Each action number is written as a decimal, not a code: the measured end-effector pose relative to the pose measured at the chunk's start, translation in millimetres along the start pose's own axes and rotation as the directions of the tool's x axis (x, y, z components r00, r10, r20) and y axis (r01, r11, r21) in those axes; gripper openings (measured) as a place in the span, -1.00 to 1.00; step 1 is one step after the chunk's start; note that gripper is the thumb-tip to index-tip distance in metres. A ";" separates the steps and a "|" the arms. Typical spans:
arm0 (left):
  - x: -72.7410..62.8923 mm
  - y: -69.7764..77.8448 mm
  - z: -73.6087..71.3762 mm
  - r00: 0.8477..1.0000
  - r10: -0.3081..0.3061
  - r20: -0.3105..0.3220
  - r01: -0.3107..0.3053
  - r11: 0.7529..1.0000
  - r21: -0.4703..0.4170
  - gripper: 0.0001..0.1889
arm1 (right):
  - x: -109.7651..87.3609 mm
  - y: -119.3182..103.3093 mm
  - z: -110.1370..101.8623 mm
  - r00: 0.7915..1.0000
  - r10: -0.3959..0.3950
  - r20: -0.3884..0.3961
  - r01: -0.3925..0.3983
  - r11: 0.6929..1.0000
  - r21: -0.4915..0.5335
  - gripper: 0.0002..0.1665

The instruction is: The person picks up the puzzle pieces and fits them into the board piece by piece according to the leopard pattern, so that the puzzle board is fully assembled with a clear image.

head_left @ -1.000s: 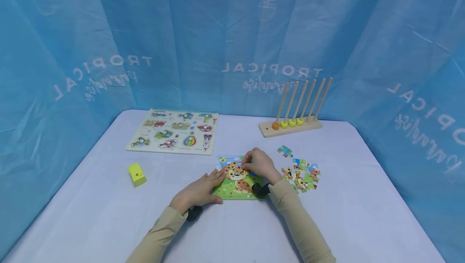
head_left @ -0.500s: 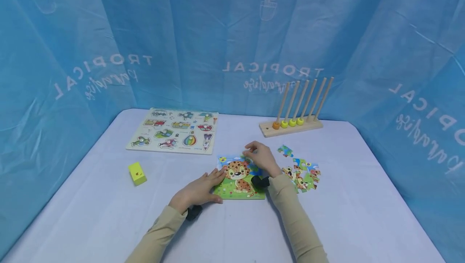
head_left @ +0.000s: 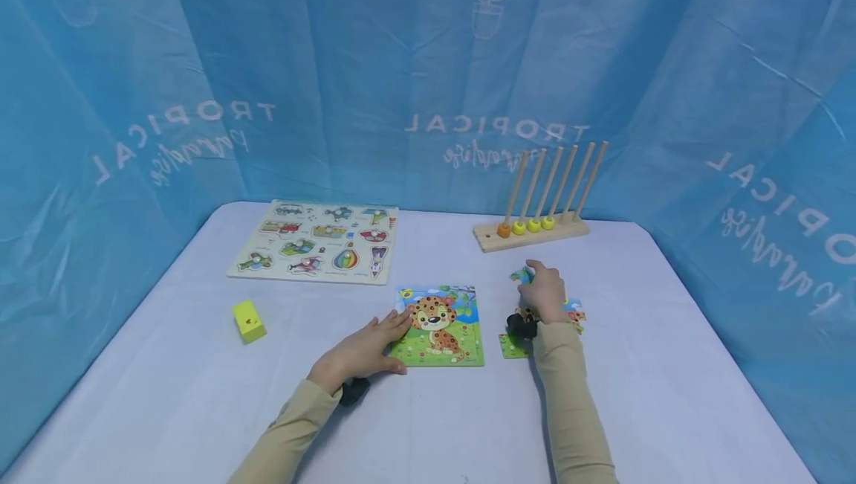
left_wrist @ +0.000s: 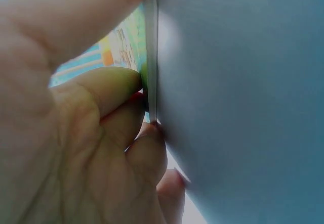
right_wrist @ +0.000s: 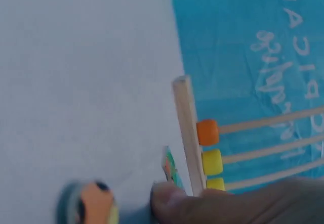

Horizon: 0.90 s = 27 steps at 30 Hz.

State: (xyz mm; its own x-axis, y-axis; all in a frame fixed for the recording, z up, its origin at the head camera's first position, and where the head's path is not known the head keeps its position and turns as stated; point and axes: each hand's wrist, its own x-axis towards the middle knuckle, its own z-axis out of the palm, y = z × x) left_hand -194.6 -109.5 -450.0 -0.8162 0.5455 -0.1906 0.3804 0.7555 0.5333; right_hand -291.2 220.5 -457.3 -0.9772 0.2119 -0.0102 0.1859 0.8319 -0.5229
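Observation:
In the head view, a leopard jigsaw puzzle (head_left: 438, 331) lies flat in the middle of the table. My left hand (head_left: 361, 350) rests on its left side with fingers extended; in the left wrist view, the thumb and fingertips touch the puzzle's edge (left_wrist: 152, 57). My right hand (head_left: 543, 294) is over the loose puzzle pieces on the right, fingers bent and partly hiding them. A blue-green piece (head_left: 519, 276) lies beside its fingertips, and a green piece (head_left: 512, 346) shows below the wrist. The right wrist view has a piece (right_wrist: 171, 166) just beyond a fingertip; no grip is visible.
A wooden peg stand (head_left: 531, 233) with orange and yellow beads is behind the right hand. A vehicle peg puzzle (head_left: 314, 242) lies at the back left. A yellow block (head_left: 249, 320) stands left of the left hand. Blue curtains (head_left: 361, 82) border the table.
My right hand has moved from the leopard puzzle's upper right part to the loose pieces on the right, uncovering the puzzle's top right corner. The left hand stays in place.

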 end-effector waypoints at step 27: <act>0.5 -0.8 -0.7 1.000 0.020 -0.001 -0.020 0.999 -0.026 -0.12 | -23.9 -48.0 21.8 0.926 -0.228 0.302 0.091 0.909 0.406 -0.72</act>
State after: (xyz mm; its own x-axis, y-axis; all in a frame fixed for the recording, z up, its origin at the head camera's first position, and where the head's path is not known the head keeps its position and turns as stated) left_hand -195.7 -110.1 -450.0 -0.8089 0.5598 -0.1794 0.3850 0.7352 0.5579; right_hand -279.0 164.3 -450.5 -0.9779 -0.1479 -0.1477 0.0383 0.5678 -0.8223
